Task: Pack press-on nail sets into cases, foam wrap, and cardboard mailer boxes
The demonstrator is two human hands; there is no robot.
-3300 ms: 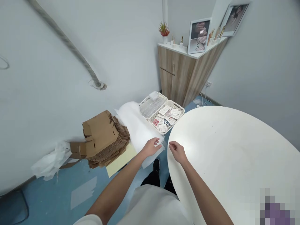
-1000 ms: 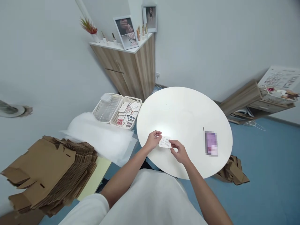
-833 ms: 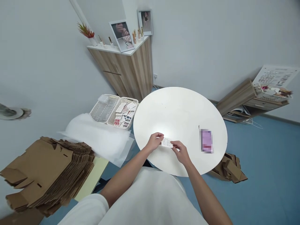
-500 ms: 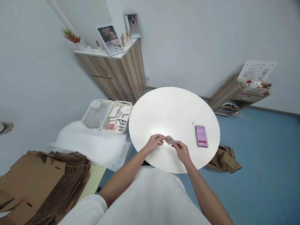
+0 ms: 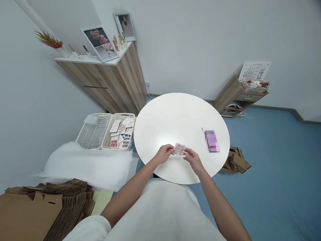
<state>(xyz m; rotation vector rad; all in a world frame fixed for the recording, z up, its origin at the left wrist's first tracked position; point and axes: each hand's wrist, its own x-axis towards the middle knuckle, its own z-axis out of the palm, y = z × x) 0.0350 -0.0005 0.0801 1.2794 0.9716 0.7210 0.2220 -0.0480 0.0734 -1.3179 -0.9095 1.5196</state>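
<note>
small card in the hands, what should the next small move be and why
Probably lower it: the small card is held over the white table, with the left hand and right hand at its opposite edges.

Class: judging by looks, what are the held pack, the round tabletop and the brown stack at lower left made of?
Held pack: probably clear, shiny plastic; small glints appear and pinkish contents show through.
Round tabletop: smooth, glossy white, perhaps laminate; it reflects a bright patch.
Brown stack: matte, most likely cardboard, given flaps and a cut slot.
</note>
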